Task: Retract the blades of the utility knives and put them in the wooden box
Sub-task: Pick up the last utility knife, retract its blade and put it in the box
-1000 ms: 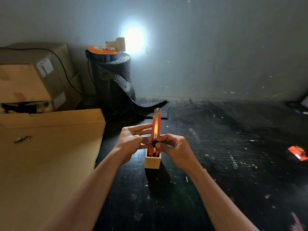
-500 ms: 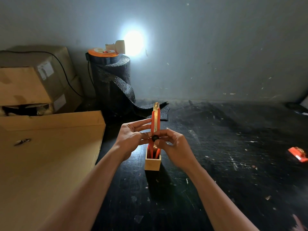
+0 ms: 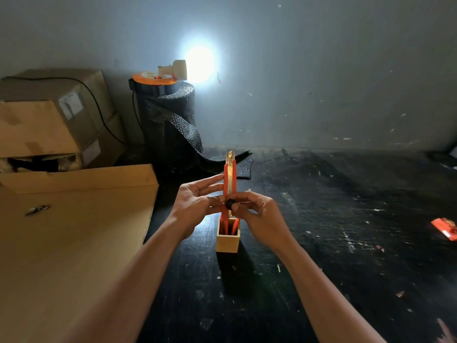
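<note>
The knife had a glossy orange plastic body and a shiny metal blade channel. The box was smooth pale wood. The table looked black, matt and scuffed. The cartons were plain matt cardboard.

A dark, scuffed bench carries a wooden box at centre, cardboard at nine o'clock, and an orange item at three o'clock.

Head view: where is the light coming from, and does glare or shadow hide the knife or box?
Head view: a lamp throws a blown-out glare spot on the wall; the utility knife and wooden box stay readable, the dark tabletop dim, edges bowed by the wide lens.
</note>
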Available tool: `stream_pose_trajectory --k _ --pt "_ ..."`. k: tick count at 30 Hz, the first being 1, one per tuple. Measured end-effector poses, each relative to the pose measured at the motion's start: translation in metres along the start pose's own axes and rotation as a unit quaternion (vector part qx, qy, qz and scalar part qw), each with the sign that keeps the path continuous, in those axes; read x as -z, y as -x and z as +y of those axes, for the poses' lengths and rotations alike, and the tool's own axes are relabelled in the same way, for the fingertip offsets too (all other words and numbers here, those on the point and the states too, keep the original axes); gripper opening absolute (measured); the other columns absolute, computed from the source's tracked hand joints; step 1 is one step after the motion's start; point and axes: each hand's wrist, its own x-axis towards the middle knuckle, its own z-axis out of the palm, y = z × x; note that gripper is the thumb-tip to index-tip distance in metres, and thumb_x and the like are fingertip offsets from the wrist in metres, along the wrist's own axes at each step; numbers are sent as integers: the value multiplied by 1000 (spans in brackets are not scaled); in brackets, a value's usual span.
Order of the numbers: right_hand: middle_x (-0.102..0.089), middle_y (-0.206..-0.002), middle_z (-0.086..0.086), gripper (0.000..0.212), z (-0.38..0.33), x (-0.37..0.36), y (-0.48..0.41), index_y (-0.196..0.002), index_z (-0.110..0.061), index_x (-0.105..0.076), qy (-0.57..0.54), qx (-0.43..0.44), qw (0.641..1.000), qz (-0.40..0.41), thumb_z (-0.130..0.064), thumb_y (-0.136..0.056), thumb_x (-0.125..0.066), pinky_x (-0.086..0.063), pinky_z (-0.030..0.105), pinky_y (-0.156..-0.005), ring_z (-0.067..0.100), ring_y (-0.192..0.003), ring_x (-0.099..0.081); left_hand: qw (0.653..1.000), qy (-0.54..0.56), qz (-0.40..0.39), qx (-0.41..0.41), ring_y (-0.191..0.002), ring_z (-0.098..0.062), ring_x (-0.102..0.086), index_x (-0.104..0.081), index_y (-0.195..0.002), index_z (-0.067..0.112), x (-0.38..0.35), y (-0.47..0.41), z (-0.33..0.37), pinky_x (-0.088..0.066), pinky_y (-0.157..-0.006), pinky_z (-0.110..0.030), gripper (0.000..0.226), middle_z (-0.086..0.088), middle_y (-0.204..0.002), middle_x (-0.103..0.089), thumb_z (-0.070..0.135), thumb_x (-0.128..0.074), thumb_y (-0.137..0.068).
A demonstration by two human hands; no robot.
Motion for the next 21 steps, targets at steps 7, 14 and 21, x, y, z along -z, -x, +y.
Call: stream_pose_trajectory --k 7,14,21 --pt "-78 -107 -7 17 -1 3 1 -101 -31 -73 -22 -9 1000 18 -16 -93 -74 -59 41 -99 12 -104 -73 1000 -5 -3 -9 -89 -21 -80 -72 -118 19 -4 0 3 -63 -66 -29 49 5 -97 -82 -17 -67 -85" --pt "-76 -108 -12 20 3 4 2 -105 -36 -67 -29 -13 999 24 -26 -90 -77 -61 43 -96 9 -102 -74 1000 -1 -3 -7 -88 -18 -80 -70 -122 19 -8 3 -1 -63 -66 -28 47 8 -97 -82 -12 -68 -87" --pt "-78 -110 -6 22 12 4 3 -108 -28 -77 -19 -25 1000 2 -11 -99 -65 -61 45 -97 15 -103 -76 1000 8 -9 3 -90 -21 -80 -68 -127 13 -6 5 -8 -64 -66 -29 50 4 -100 -82 -16 -67 -86"
